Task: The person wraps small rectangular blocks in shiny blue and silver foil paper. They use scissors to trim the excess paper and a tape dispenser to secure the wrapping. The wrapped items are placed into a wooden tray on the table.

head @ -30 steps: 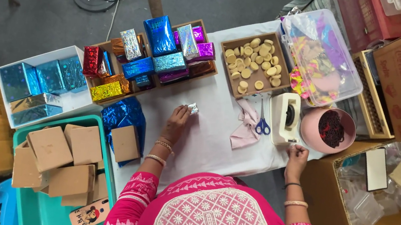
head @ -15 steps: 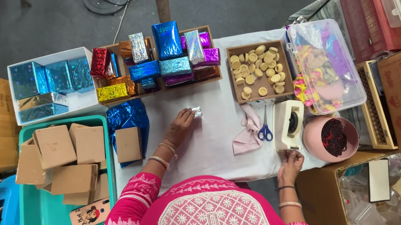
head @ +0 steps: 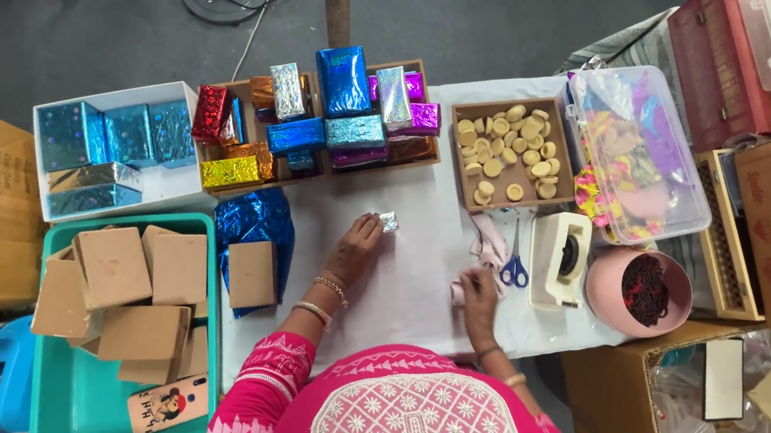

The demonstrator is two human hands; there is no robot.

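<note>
Fingertips of your left hand [head: 355, 248] pinch a small silver foil piece [head: 389, 221] on the bench [head: 406, 287], just left of the scissors [head: 515, 260]. Your right hand [head: 478, 295] rests below the scissors, touching pink cloth [head: 489, 246]; its grip I cannot tell.

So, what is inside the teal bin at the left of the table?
The teal bin holds plain brown cardboard boxes, piled loosely, and a small card with a cartoon figure near the front. Whatever lies under the boxes is covered.
</note>
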